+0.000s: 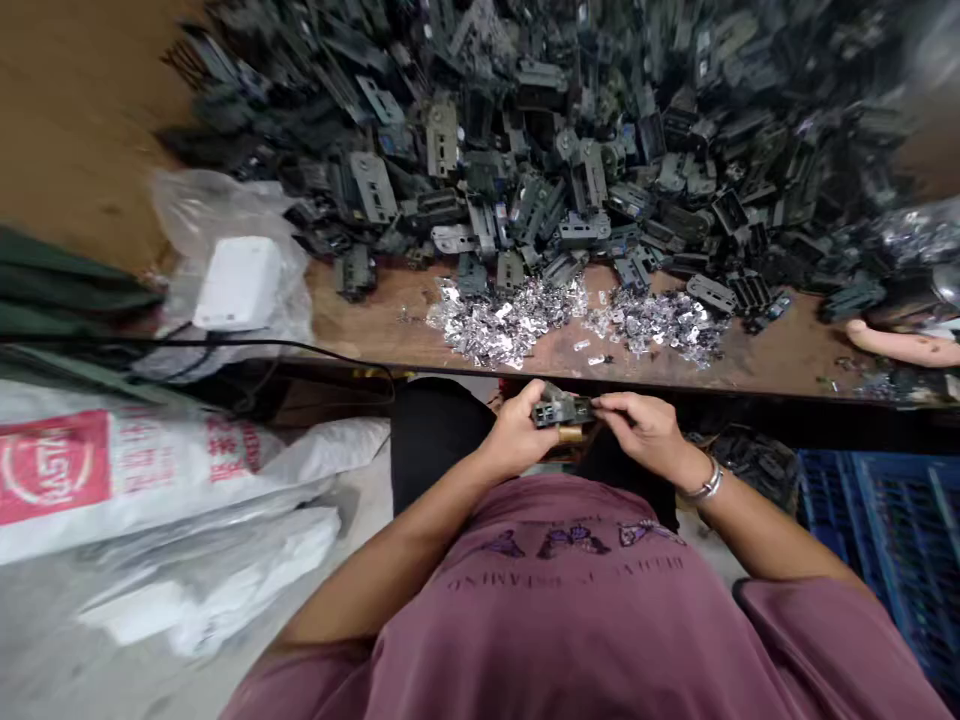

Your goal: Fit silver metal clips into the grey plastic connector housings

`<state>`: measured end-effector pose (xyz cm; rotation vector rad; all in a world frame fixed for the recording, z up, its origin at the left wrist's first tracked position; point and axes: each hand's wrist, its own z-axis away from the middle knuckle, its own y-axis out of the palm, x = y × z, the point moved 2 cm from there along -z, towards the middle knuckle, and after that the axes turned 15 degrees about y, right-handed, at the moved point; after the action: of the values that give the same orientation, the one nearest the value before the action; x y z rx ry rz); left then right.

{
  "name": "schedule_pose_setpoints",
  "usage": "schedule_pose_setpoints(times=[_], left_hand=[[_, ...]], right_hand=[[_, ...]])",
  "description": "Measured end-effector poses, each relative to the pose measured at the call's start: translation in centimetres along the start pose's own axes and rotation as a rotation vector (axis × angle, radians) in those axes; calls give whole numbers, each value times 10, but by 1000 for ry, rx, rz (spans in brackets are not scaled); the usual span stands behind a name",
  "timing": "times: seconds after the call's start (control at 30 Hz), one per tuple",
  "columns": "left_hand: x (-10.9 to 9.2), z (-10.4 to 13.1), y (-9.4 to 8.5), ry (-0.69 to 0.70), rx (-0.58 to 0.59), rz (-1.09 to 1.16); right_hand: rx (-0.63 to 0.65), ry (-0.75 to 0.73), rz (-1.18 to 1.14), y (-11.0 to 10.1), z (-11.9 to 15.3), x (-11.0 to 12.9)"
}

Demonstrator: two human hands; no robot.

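One dark part [566, 411] sits just off the bench edge [480, 375], its long axis running roughly nine to three o'clock. The left hand [519, 432] grasps its nine-o'clock end; the right hand [643, 430] pinches at the three-o'clock end, though I cannot tell on what.

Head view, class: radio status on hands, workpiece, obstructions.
Left hand gripping dark slotted housing. Right hand at its right end. No visible obstruction; shiny metal pieces lie beyond, on bench.
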<state>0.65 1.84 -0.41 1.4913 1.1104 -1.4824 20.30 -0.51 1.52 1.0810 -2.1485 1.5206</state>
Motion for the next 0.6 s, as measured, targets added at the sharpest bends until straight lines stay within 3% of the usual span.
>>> schedule_pose_setpoints(times=[0.07, 0.17, 0.23, 0.43, 0.6], left_hand=[[-1, 1, 1, 26, 28, -33], [-2, 1, 2, 60, 38, -54], [-3, 2, 1, 75, 12, -41], [-5, 2, -1, 169, -57, -19], [3, 3, 4, 304, -33, -39]], right_hand=[[62, -87, 25, 6, -2, 3], [130, -56, -46, 11, -3, 3], [160, 94, -184, 13, -1, -3], [102, 763, -786, 20, 7, -17], [226, 1033, -1167, 42, 2, -7]])
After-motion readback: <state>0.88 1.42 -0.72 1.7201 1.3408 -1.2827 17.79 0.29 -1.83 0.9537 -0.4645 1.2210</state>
